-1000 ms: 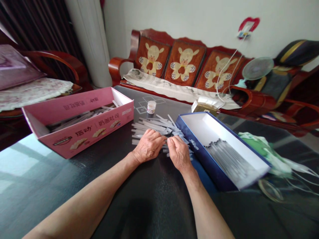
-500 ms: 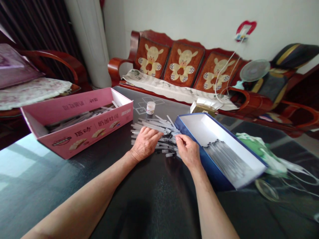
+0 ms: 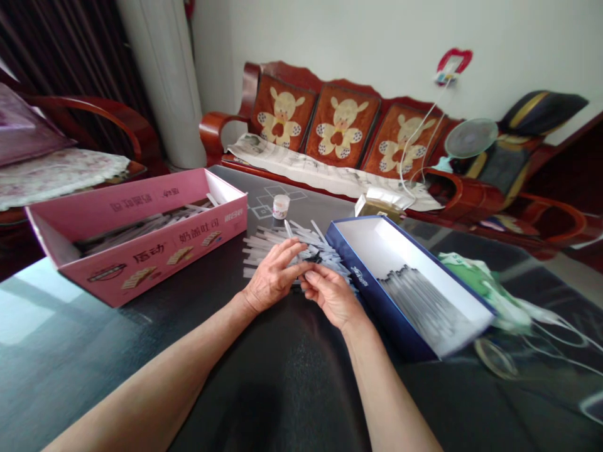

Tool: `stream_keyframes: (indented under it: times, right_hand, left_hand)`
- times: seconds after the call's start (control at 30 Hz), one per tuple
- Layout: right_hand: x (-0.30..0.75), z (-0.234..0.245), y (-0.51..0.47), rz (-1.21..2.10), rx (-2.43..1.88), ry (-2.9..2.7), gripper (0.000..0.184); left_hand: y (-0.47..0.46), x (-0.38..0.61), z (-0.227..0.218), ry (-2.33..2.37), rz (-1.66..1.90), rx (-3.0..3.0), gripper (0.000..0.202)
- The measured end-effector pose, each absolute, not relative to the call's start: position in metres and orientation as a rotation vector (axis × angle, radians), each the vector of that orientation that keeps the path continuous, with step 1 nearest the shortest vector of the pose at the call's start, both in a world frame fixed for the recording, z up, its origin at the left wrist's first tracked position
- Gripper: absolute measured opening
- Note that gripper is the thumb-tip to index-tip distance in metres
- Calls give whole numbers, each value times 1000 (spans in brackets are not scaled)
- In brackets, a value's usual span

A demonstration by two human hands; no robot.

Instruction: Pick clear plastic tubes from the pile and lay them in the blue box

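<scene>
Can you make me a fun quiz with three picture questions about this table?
1. Where is the little white jar?
A) On the floor
B) On the table, beyond the pile of plastic strips
C) On the sofa

2. What colour is the outside of the box beside the right hand?
A) Green
B) Pink
C) Dark blue

3. What state is the pink box in?
A) Open, with strips inside
B) Shut with a lid
C) Upside down

Answers:
1. B, the jar stands on the table past the pile.
2. C, its walls are dark blue around a white inside.
3. A, no lid covers it and strips lie inside.
</scene>
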State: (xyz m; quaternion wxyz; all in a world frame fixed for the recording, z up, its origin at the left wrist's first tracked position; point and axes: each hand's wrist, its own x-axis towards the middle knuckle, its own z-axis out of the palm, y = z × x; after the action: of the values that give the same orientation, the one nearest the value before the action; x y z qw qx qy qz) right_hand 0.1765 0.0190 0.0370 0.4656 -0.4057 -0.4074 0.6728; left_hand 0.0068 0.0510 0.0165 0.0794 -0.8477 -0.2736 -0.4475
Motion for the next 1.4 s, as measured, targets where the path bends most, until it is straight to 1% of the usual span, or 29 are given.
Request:
stream_keyframes:
  times: [0.1,0.23,0.3,0.37,0.47,0.53,0.57,0.6,0.67,0.8,0.87,0.93,1.0,1.1,1.27,1.4]
  right_hand:
    - [169,36,17,1683,-980,-884,31]
    - [158,34,12,1697,-1009,-978,28]
    - [153,34,10,1677,-1045,-1077,26]
    - [149,35,8,1639,-1074,-1137,24]
    - [144,36,5,1606,-1085,-1177,22]
    - [142,37,5,1592,-1089,-1238,20]
    - [142,37,5,1573,-1103,-1292,20]
    - [144,38,6,1528,-1133,-1355,20]
    - [154,40,9,1321,-1229,-1487,20]
    - [196,46,16,672,-1401,-1666,17]
    - [221,49,16,484,-1484,-1802,14]
    - [239,51,14,388,-1548,-1940,11]
    - [248,51,10,341,-1576,-2021,11]
    - [243,45,5,293,-1547,-2107,13]
    - [223,36,0,136,-1437,-2247,13]
    - [215,35,-3,15,-1454,-2304,13]
  left_hand:
    - [52,7,15,-1031,-1620,-2423,34]
    - [54,7,16,-1654,-2206,-2252,43]
    - [53,8,21,-1827,-2508,-2274,47]
    - [51,11,30,-1887,-2813,-2301,50]
    - [47,15,44,-1792,-3266,-2299,46]
    - [46,17,49,-1764,-3441,-2283,43]
    - [47,16,49,-1771,-3454,-2287,42]
    - [48,15,49,-1777,-3407,-2306,41]
    - [51,11,44,-1758,-3103,-2409,38]
    - [54,3,31,-1499,-1913,-2553,34]
    - [55,2,27,-1343,-1521,-2496,31]
    - [56,4,25,-1216,-1292,-2455,30]
    - [58,7,23,-1121,-1162,-2455,28]
    - [61,11,19,-1050,-1076,-2493,27]
    - [57,16,11,-1014,-1063,-2563,25]
    - [52,19,12,-1005,-1110,-2578,26]
